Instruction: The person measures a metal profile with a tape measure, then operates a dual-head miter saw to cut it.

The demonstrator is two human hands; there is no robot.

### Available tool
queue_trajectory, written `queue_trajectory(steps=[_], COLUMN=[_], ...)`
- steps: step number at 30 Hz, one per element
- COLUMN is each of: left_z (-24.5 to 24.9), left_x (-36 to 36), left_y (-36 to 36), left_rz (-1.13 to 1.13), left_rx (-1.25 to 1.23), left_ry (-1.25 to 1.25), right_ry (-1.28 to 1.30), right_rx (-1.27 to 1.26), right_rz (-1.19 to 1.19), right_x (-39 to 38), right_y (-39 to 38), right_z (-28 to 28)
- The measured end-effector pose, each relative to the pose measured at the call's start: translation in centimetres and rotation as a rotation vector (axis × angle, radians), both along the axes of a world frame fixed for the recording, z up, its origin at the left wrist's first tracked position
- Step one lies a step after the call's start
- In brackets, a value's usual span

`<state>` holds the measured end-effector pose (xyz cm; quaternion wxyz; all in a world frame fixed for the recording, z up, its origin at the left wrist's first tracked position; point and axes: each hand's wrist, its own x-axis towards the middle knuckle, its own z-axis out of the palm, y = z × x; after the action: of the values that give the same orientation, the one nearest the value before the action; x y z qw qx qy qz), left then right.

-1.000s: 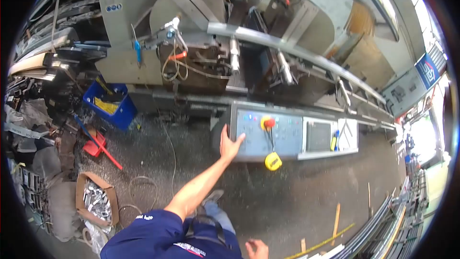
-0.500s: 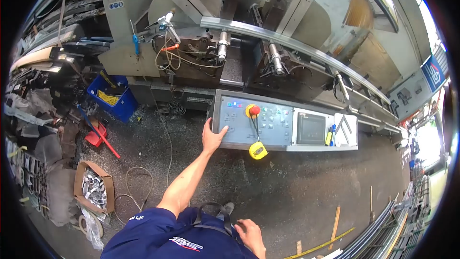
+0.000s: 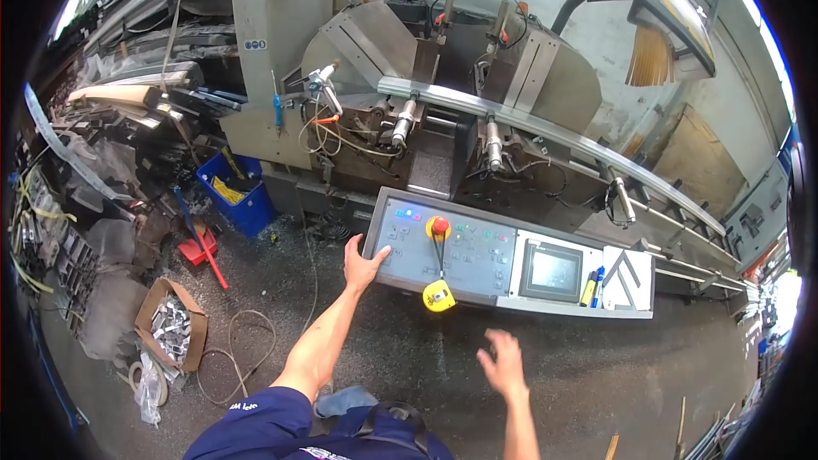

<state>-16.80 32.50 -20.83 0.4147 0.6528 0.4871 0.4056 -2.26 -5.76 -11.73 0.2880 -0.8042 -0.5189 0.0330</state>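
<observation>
My left hand [image 3: 361, 267] grips the left end of a grey control panel [image 3: 464, 268], fingers around the side edge and thumb lying on its face near the lower left buttons. A red emergency stop button [image 3: 440, 227] sits on the panel, with a yellow tape measure [image 3: 439, 296] hanging from it by a dark strap. To the right is a lit screen [image 3: 552, 273]. My right hand [image 3: 504, 365] is raised in the air in front of the panel's lower edge, holding nothing, fingers apart. Two markers [image 3: 593, 287] stand beside the screen, nearest that hand's upper right.
Behind the panel, a long aluminium profile [image 3: 554, 126] lies across a sawing machine with clamp cylinders [image 3: 494, 145]. On the left floor are a blue bin [image 3: 247, 209], a red dustpan [image 3: 198, 244], a cardboard box [image 3: 192, 345] of metal offcuts and a looped cable [image 3: 271, 349].
My right hand has risen from beside my body towards the panel. My left hand stays on the panel's left end. The view has tilted up, and the screen now looks brighter.
</observation>
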Motion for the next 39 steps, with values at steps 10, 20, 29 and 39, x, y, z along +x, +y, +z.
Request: queue_trajectory(steps=[10,20,29,39], left_z=[1.2,1.1,-0.9,1.7], left_x=[5.9,4.3,4.0,3.8], left_y=[-3.5,-1.7,2.3,0.9], left_rz=[0.391,0.276,0.264,0.235], left_rx=[-0.390,-0.481,-0.617,-0.716], left_ry=[0.392,0.473,0.410,0.336], right_ry=[-0.342,-0.372,-0.461,-0.471], right_rx=[-0.020,-0.009,-0.106,-0.116], right_rz=[-0.160,-0.282,-0.314,-0.288], right_x=[9.6,9.0,9.4,9.4], right_y=[6.4,7.6,8.5,8.3], right_z=[-4.0,-4.4,-4.7,-4.4])
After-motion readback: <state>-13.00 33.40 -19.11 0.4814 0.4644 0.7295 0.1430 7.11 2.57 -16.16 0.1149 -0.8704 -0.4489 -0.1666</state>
